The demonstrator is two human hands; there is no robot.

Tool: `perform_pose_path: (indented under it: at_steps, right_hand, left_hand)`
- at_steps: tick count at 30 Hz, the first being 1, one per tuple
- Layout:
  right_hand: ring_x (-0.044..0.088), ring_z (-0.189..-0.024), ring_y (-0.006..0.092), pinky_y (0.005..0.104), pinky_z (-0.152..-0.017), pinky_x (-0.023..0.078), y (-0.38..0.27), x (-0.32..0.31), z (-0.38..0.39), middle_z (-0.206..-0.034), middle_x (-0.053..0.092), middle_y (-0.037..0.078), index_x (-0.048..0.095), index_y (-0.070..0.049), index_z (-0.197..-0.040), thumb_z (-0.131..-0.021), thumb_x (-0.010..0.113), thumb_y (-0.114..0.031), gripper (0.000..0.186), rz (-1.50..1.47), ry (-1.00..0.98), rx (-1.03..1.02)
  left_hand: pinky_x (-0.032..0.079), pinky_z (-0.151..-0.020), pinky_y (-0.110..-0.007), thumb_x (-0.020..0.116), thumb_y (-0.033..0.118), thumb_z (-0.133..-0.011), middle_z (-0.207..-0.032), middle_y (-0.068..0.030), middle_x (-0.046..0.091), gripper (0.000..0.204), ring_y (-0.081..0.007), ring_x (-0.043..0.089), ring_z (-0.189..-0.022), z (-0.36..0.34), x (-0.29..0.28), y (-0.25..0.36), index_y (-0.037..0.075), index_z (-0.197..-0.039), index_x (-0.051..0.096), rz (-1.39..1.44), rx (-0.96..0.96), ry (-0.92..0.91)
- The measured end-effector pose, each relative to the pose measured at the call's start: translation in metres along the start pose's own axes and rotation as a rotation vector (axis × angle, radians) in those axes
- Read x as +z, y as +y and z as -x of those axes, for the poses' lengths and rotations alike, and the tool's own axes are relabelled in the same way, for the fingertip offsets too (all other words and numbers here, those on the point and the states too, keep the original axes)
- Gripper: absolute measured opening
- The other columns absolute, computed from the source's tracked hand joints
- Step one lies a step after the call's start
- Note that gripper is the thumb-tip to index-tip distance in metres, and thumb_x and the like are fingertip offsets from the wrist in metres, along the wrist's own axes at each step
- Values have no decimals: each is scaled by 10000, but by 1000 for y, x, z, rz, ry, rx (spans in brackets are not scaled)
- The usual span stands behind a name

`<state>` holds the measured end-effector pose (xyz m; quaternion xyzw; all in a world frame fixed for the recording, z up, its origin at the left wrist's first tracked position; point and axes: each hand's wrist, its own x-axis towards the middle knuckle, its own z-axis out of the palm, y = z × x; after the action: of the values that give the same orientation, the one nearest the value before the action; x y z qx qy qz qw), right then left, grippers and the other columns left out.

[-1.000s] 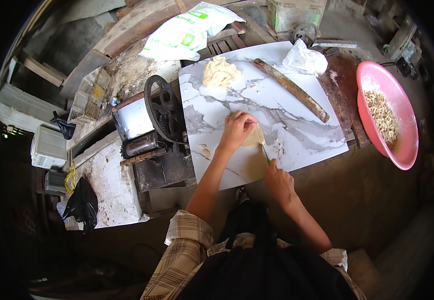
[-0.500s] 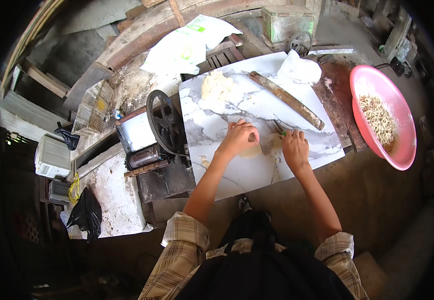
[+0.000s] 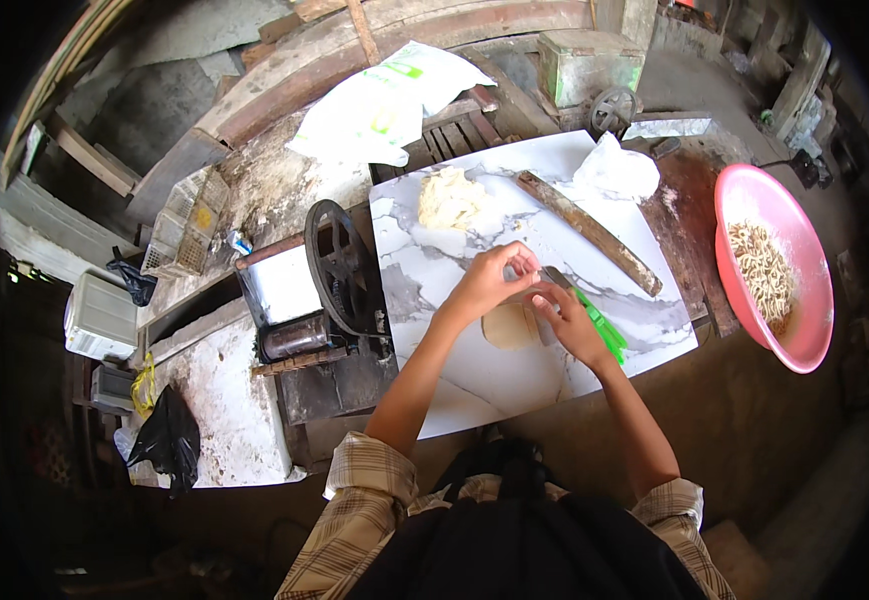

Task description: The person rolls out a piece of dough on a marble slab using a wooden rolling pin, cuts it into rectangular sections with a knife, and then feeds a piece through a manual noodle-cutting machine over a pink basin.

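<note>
My left hand [image 3: 496, 281] and my right hand [image 3: 571, 324] meet fingertip to fingertip just above the marbled board [image 3: 454, 395]. Both are closed in a pinch; whatever is between the fingers is too small to make out. Below them a flat, pale piece of dough [image 3: 507, 329] lies on the board. A knife with a green handle [image 3: 602, 327] rests beside my right hand, its blade pointing away from me. Farther back sit a lump of dough [image 3: 448, 200] and a long, worn wooden stick [image 3: 594, 234].
A pink basin [image 3: 725, 250] of short dough pieces stands right of the board. On the left is a hand-wheel roller machine [image 3: 337, 268]. A white plastic bag [image 3: 615, 168] lies at the board's far right corner, and a larger white sack [image 3: 379, 105] behind it.
My right hand has let go of the knife, which now lies on the board, and has moved left to meet my left hand. The view has shifted slightly.
</note>
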<state>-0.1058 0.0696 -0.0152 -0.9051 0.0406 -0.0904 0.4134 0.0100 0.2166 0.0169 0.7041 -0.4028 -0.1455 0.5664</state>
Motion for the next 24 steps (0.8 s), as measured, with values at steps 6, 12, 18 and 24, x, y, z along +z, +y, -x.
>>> perform_pose_path:
  at_steps: [6, 12, 18, 24]
  right_hand:
    - [523, -1019, 309, 427, -892, 414, 7, 0, -28, -1030, 587, 126, 592, -107, -1113, -832, 621, -184, 293, 179, -158, -60]
    - [499, -1025, 337, 439, -887, 403, 7, 5, -9, -1054, 517, 138, 544, -44, -995, -748, 680, -111, 290, 215, -269, -51]
    - [531, -894, 311, 421, -811, 408, 17, 9, -9, -898, 564, 120, 506, -37, -933, -730, 683, -70, 271, 87, -214, -126]
    - [577, -707, 258, 354, -692, 462, -11, 4, 2, -808, 600, 95, 501, -30, -897, -738, 670, 14, 236, -99, -10, 29]
  left_hand:
    - [476, -740, -253, 683, 65, -811, -865, -23, 654, 121, -101, 591, -776, -18, -32, -10, 19, -906, 622, -38, 32, 96]
    - [490, -701, -264, 696, 89, -802, -836, -39, 645, 139, -116, 602, -733, 6, -13, -35, 22, -894, 617, -57, -11, -35]
    - [505, -711, -292, 676, 59, -790, -862, -80, 657, 145, -172, 645, -769, 18, 13, -38, 1, -901, 603, -151, -43, -101]
    - [502, -737, -266, 655, 64, -826, -856, -71, 659, 108, -143, 648, -805, 29, 15, -34, -5, -893, 606, 41, -98, -26]
